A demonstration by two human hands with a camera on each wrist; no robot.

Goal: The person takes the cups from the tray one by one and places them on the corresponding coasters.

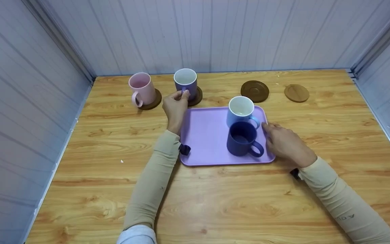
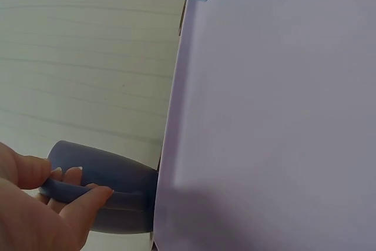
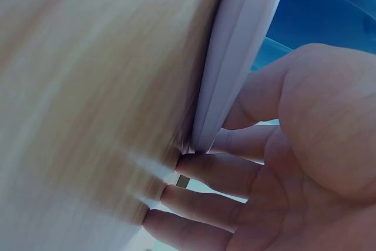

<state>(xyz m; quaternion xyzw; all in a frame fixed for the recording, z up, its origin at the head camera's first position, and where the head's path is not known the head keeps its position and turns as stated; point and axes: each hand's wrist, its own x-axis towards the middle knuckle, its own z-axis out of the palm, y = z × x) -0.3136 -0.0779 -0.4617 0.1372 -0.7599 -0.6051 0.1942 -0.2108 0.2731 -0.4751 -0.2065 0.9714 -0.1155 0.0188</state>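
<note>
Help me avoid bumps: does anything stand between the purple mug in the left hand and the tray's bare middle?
Only the tray's low far rim; the light blue mug and navy mug stand off to the right.

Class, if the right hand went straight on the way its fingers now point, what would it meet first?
Likely the rim of the lilac tray, right at the fingers; beyond that, the light blue mug seems next, though depth is unclear.
</note>
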